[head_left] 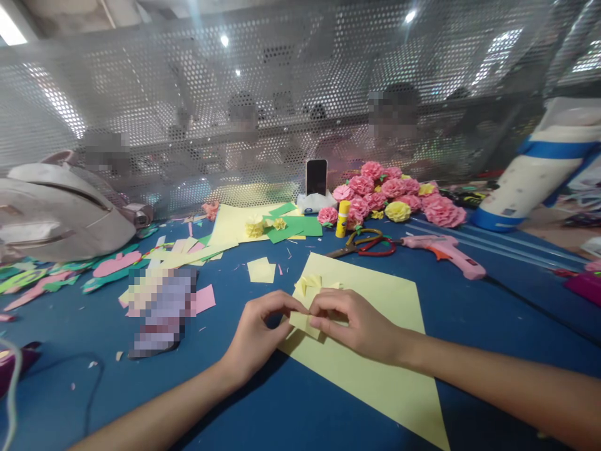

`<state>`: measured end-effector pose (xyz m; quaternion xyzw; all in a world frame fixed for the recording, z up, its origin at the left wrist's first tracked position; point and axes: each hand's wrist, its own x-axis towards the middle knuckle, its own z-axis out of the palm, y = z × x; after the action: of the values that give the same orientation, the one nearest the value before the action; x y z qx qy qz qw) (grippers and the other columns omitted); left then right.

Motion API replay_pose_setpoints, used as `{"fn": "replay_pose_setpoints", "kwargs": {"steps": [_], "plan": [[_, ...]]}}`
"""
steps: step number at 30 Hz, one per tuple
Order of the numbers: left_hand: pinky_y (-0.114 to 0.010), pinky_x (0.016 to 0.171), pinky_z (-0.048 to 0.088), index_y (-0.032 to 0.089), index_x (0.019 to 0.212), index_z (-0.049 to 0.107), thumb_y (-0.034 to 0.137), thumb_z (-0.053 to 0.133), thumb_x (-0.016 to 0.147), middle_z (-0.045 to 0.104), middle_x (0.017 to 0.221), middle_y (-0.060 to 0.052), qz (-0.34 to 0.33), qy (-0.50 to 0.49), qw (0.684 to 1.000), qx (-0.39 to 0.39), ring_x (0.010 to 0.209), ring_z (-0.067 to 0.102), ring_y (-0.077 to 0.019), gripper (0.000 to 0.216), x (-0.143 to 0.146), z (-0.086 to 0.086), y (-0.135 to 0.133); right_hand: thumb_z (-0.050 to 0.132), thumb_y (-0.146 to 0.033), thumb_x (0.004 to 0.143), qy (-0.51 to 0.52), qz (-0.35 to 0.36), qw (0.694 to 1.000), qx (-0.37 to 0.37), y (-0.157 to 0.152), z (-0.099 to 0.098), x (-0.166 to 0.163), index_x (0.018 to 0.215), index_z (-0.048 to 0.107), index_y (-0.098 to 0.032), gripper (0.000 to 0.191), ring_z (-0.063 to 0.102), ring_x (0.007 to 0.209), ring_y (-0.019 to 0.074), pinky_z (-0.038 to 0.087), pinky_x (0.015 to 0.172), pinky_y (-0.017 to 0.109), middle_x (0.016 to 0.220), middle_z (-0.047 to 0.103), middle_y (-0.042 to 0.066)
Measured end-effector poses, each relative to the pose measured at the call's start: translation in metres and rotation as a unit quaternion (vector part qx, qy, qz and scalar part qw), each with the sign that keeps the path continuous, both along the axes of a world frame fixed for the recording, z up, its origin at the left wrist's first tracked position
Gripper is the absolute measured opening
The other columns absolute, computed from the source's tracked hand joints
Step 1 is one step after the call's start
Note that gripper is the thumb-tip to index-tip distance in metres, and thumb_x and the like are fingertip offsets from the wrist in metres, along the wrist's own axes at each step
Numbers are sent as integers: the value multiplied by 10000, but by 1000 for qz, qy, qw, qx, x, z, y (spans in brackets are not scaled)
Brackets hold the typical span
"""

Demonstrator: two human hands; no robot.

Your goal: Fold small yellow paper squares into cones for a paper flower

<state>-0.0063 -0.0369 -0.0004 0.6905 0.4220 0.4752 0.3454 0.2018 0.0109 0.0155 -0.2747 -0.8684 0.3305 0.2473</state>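
Between my two hands is a small piece of pale yellow paper (304, 323), pinched at its upper edge and held above a large yellow sheet (375, 388). My left hand (263, 326) grips its left side, thumb and forefinger closed. From the right, my right hand (354, 322) pinches the same piece, its fingertips close to the left ones. Just beyond the hands, several folded yellow paper pieces (310, 283) rest on the large sheet. A yellow paper square (261, 270) lies on the blue table to the upper left.
Scissors (359, 244), a pink glue gun (446, 247) and a glue stick (343, 219) lie or stand ahead. Behind them are pink paper flowers (375, 194) and a phone (316, 178). Paper scraps and a bag (66, 207) occupy the left; a bottle (535, 169) leans at right.
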Motion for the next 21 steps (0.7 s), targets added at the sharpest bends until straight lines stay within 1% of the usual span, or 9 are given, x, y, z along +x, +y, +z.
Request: {"fn": "replay_pose_setpoints", "kwargs": {"steps": [3, 8, 14, 18, 21], "plan": [[-269, 766, 521, 198, 844, 755, 31, 525, 745, 732, 857, -32, -2, 3, 1000, 13, 813, 671, -170, 301, -1, 1, 0, 598, -363, 966, 1, 9, 1000, 7, 1, -1, 0, 794, 650, -191, 249, 552, 744, 167, 394, 735, 301, 756, 633, 12], [-277, 788, 521, 212, 802, 773, 47, 564, 803, 735, 863, -36, -13, -8, 999, 29, 824, 683, -169, 265, 0, 3, 0, 620, -398, 957, 7, 13, 1000, -5, 3, -5, 0, 883, 703, -199, 228, 583, 815, 185, 406, 758, 306, 842, 667, 33], [-262, 768, 508, 213, 800, 782, 55, 601, 813, 721, 859, -38, -15, -13, 999, 29, 805, 667, -160, 241, 2, 4, -1, 695, -430, 902, 17, 6, 999, -42, 4, -6, 0, 859, 748, -194, 246, 584, 796, 186, 406, 737, 299, 792, 656, 36], [-245, 749, 498, 207, 867, 774, 37, 587, 791, 717, 860, -35, -8, -25, 1000, 12, 805, 657, -154, 264, 1, 2, -1, 720, -437, 867, 29, -9, 995, -92, 5, -6, -1, 863, 770, -173, 269, 571, 718, 165, 410, 661, 277, 771, 637, 41], [-248, 774, 520, 197, 925, 745, 67, 582, 805, 710, 917, -44, -10, -54, 998, -13, 851, 672, -160, 240, 1, 0, 1, 707, -469, 857, 45, -20, 989, -141, 7, -7, -2, 870, 771, -147, 328, 546, 636, 139, 396, 573, 253, 768, 646, 49]]}}
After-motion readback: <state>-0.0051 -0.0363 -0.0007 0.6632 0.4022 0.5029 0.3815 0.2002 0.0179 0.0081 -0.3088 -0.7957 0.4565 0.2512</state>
